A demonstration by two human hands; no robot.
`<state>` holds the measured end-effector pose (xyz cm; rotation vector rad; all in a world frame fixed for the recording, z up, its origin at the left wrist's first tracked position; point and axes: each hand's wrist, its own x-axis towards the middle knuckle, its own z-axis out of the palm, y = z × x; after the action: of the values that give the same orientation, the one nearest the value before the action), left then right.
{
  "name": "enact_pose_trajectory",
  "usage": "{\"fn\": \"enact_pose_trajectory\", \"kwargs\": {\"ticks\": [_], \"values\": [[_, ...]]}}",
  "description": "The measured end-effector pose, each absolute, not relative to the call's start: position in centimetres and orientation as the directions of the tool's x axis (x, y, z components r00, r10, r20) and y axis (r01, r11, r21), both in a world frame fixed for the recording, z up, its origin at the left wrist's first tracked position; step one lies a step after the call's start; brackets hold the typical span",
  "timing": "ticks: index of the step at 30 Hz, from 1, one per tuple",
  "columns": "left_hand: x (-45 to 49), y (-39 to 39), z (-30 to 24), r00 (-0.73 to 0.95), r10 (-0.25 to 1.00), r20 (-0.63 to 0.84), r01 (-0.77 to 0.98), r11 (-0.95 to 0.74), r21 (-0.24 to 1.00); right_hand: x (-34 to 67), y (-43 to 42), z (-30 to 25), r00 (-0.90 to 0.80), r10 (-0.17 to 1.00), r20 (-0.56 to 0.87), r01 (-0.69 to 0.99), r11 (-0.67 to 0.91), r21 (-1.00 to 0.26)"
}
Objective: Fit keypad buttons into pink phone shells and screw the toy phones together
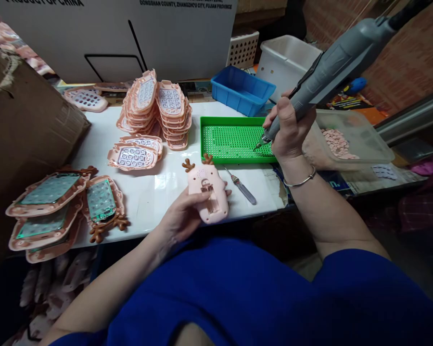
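My left hand [182, 214] grips a pink toy phone shell [208, 194] with brown antlers, back side up, near the table's front edge. My right hand [288, 129] is wrapped round a grey electric screwdriver [332, 62]. Its tip touches the right end of a green perforated screw tray [231, 139]. A small hand screwdriver [241, 187] with a clear handle lies on the white table [155, 192] between the shell and the tray.
Stacks of pink keypad fronts [155, 108] stand at the table's middle back. Shells with green circuit boards [57, 202] lie at the left. A blue bin [241, 89], a white bin [285, 60] and a clear tub of pink parts [346, 139] sit at the right. A cardboard box [21, 125] stands left.
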<state>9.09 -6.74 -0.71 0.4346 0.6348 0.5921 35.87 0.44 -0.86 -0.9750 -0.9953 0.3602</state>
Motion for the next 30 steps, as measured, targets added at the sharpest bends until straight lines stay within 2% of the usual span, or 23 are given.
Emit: {"fn": "enact_pose_trajectory", "kwargs": {"ticks": [4,10,14,19,22,27,30], "values": [[10.1,-6.1,-0.9,0.573,0.693,-0.437,-0.465,0.714,0.523,35.7,0.5,-0.8,0.538,0.644,0.544,0.141,0.567,-0.811],[10.6,-6.0,-1.1,0.514,0.711,-0.479,-0.536,0.703,0.467,33.6,-0.3,2.4,0.596,0.502,0.627,0.238,0.636,-0.735],[10.8,-5.7,-0.8,0.475,0.718,-0.510,-0.588,0.689,0.422,30.1,-2.0,5.2,0.591,0.500,0.633,0.170,0.690,-0.703],[10.8,-5.5,-1.0,0.445,0.740,-0.505,-0.637,0.658,0.402,25.1,-5.6,6.2,0.458,0.676,0.577,0.066,0.622,-0.780],[10.6,-5.5,-1.2,0.452,0.744,-0.491,-0.644,0.654,0.398,23.7,-6.7,5.5,0.400,0.737,0.544,0.028,0.584,-0.811],[10.6,-5.5,-1.2,0.467,0.726,-0.504,-0.623,0.675,0.396,23.5,-6.6,4.6,0.388,0.733,0.559,-0.061,0.626,-0.778],[10.6,-5.4,-1.2,0.467,0.727,-0.504,-0.614,0.677,0.407,23.5,-6.4,4.4,0.398,0.742,0.539,-0.050,0.604,-0.795]]}}
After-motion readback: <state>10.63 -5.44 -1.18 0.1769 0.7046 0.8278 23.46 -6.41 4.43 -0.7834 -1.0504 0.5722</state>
